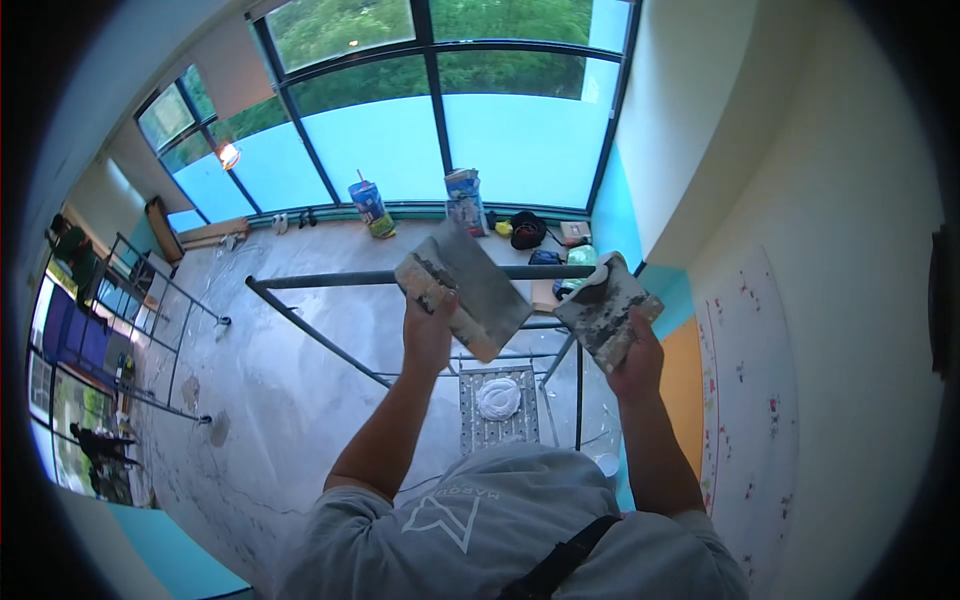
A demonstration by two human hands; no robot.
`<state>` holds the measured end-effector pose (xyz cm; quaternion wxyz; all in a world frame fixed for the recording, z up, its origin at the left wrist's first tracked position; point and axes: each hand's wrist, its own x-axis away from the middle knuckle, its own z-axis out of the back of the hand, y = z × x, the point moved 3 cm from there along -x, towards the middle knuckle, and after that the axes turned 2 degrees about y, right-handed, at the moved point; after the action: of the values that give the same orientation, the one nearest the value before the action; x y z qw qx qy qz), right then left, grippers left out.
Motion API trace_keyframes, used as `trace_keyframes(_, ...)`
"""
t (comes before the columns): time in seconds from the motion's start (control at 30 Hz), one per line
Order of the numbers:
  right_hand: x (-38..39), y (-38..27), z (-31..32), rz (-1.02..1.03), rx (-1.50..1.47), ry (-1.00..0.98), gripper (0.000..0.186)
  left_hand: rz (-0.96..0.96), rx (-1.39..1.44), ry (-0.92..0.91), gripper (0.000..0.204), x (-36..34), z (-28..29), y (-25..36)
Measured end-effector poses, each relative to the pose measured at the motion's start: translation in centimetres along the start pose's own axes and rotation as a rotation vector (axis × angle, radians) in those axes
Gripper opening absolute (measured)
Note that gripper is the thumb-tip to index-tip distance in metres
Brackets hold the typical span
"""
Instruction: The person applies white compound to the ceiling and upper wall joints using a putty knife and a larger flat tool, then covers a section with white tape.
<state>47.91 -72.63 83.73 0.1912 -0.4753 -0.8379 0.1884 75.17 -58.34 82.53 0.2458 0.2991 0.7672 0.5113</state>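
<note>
My left hand is closed round the worn, pale back edge of a wide putty scraper. Its broad grey blade tilts up and to the right. In my right hand is a second putty scraper, smaller, with dark patches and a pale smear of putty at its upper edge. Both tools are raised in front of my chest, their near edges close together; I cannot tell if they touch. Below them, a white round mound sits on a perforated metal scaffold plank.
A scaffold rail crosses behind the tools. Bags and other items line the window wall. At the left, a person is on another wheeled scaffold; a second person is lower down. A wall rises on my right.
</note>
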Motion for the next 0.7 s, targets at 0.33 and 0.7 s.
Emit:
trace_keyframes(0.33, 1.0, -1.7, 0.0, 0.104, 0.042, 0.087, 0.043, -0.817, -0.522, -0.426, 0.029, 5.5, -9.6, 1.4)
trace_keyframes(0.7, 5.4, -8.5, -5.7, 0.784, 0.523, 0.393, 0.048, -1.232, -0.782, -0.506, 0.040, 2.4, -12.9, 2.1)
